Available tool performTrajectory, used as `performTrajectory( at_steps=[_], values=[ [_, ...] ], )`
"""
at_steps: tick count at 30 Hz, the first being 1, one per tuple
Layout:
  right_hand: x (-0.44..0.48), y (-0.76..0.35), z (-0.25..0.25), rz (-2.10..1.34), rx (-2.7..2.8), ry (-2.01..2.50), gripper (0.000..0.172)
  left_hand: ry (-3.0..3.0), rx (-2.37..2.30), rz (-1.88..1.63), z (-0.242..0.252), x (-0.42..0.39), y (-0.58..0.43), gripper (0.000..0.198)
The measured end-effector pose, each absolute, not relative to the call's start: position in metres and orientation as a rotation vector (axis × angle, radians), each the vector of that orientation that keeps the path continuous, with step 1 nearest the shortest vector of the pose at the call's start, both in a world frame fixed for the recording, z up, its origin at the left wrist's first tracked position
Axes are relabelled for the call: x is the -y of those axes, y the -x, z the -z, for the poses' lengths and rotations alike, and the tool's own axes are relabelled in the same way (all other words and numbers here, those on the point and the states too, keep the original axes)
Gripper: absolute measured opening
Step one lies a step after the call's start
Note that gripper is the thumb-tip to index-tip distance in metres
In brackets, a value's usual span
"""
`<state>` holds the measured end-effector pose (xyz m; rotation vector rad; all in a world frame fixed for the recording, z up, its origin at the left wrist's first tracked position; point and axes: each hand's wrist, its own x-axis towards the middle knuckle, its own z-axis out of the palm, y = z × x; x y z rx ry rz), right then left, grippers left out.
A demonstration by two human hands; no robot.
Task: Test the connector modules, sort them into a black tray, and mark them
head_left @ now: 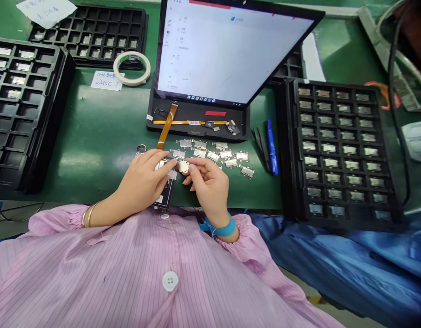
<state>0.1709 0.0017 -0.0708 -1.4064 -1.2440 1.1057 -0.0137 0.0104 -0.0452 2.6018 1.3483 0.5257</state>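
My right hand (212, 184) pinches a small silvery circuit module (182, 166) by its right end, between thumb and fingers. From the left, my left hand (142, 180) reaches over a dark circuit board (166, 193), fingers stretched out and a little apart. Its fingertips rest on the board close to the module's left end; what lies under them is hidden. An orange flat ribbon cable (167, 126) runs from the board area up to the laptop-like screen unit (200, 131). Several loose modules (226, 154) lie scattered just beyond my right hand.
Black trays of modules stand at the left (58, 105) and right (290, 150), with another tray (145, 41) behind. Tweezers (261, 148) and a blue pen (272, 148) lie right of the loose modules. A tape roll (147, 75) sits beside a handwritten label (104, 80).
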Motion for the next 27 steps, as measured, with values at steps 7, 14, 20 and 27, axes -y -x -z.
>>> performTrajectory(
  at_steps=[7, 14, 20, 27],
  values=[
    [0.000, -0.176, 0.078, -1.129, 1.264, 1.315, 0.026, -2.528, -1.350, -0.458, 0.041, -0.029, -0.016, 0.019],
    [-0.003, -0.174, 0.076, -1.182, 1.242, 1.299, 0.031, -2.567, -1.335, -0.565, 0.047, -0.031, -0.014, 0.013],
    [-0.005, -0.172, 0.073, -1.205, 1.219, 1.318, 0.033, -2.620, -1.298, -0.673, 0.052, -0.031, -0.013, 0.014],
    [-0.003, -0.172, 0.077, -1.171, 1.206, 1.321, 0.033, -2.545, -1.359, -0.533, 0.043, -0.027, -0.011, 0.035]
  ],
)
